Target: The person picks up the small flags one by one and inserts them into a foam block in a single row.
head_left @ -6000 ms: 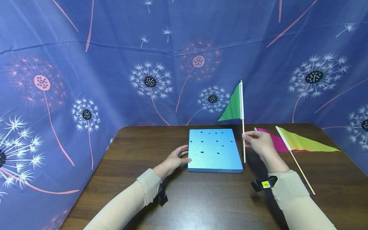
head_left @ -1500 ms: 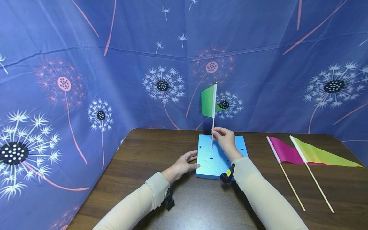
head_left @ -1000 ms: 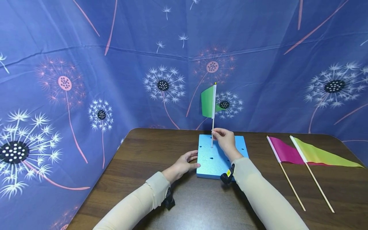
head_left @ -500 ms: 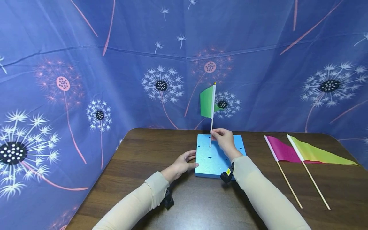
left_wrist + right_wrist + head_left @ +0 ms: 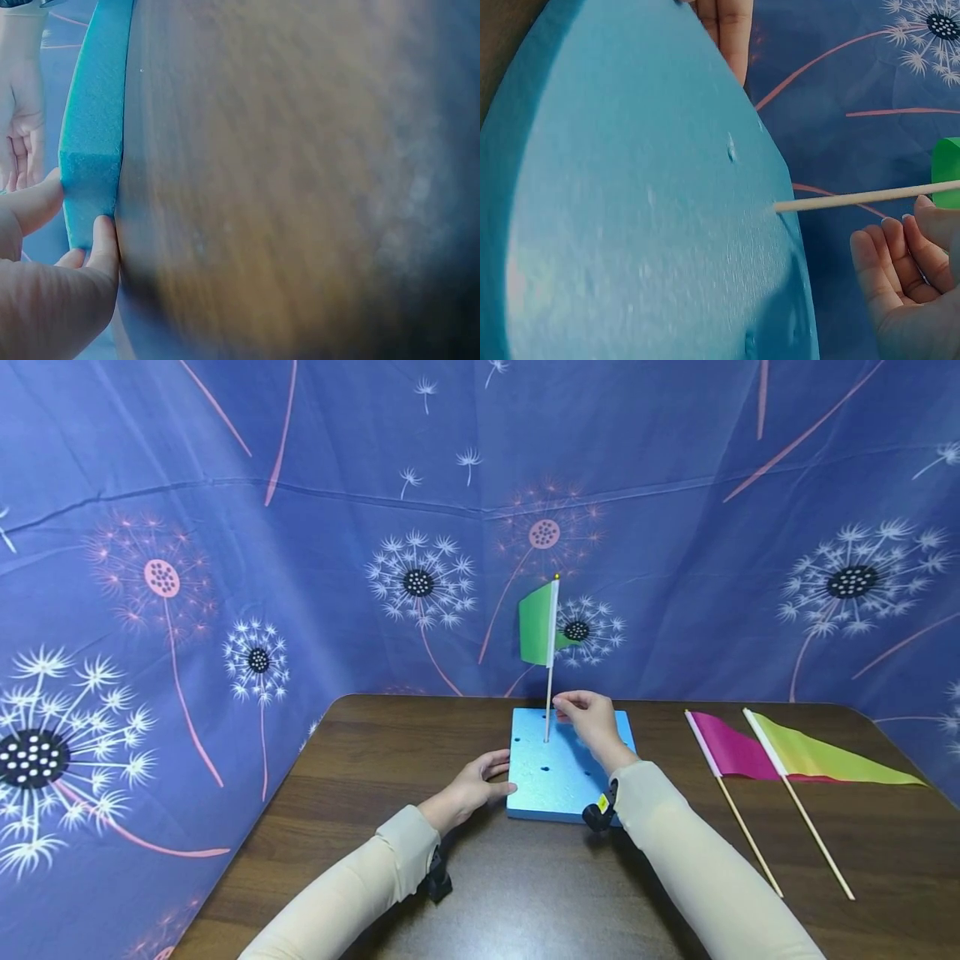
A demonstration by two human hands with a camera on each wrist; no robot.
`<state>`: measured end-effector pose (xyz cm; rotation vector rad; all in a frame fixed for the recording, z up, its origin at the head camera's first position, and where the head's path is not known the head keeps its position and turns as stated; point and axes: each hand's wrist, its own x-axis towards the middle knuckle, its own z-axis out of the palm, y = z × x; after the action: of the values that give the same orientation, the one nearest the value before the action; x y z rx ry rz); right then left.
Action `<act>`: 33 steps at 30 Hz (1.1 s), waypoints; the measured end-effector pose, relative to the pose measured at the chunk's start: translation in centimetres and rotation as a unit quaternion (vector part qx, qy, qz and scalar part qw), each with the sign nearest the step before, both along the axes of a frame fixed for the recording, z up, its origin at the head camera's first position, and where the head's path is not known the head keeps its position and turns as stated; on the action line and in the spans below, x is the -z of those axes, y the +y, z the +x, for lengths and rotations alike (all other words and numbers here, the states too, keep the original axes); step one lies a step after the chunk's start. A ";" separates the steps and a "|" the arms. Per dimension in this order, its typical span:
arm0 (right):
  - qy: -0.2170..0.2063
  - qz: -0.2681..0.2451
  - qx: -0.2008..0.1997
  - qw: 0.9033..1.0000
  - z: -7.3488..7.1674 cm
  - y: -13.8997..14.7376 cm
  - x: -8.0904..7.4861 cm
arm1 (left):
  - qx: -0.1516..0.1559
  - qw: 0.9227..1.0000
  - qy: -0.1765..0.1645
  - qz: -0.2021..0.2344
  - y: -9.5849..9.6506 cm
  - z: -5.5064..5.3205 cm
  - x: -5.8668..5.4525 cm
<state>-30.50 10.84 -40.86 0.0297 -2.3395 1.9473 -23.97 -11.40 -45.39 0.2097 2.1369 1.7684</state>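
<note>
A green pennant flag stands upright, its wooden stick set in a hole in the blue foam board. My right hand is just right of the stick over the board. In the right wrist view its fingers are loosely bent and a small gap shows between most of them and the stick; the thumb tip is close to it. My left hand holds the board's left edge, thumb at the top edge and fingers against the side. The fingers' far ends are partly hidden.
A magenta flag and a yellow flag lie on the brown wooden table to the right, sticks pointing toward me. Several other holes show in the board. A blue dandelion-print cloth hangs behind.
The green flag went from beside the board's right edge into a hole in it. In the last half second my right fingers let go of the stick and moved slightly right. My left hand stayed.
</note>
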 end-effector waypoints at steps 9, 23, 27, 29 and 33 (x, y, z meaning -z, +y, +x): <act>0.001 0.026 0.003 1.000 0.2 0.7 -0.1 | -0.001 1.000 -0.002 -0.001 0.0 0.3 -0.1; -0.004 0.037 0.034 0.999 0.9 2.2 -1.2 | -0.002 1.000 0.000 -0.005 0.2 0.3 -0.2; -0.007 0.045 0.034 0.998 1.2 2.5 -1.5 | -0.004 1.000 0.000 -0.006 0.1 0.4 -0.3; -0.006 0.048 0.031 0.998 1.3 2.7 -1.7 | -0.005 1.000 -0.001 -0.007 0.1 0.4 -0.3; -0.008 0.055 0.034 0.998 1.5 3.1 -2.0 | -0.004 1.000 -0.001 -0.005 0.0 0.4 -0.3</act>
<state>-29.02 13.93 -38.85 -0.0584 -2.4218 1.7940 -23.58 -11.39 -45.07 0.1961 2.1479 1.7611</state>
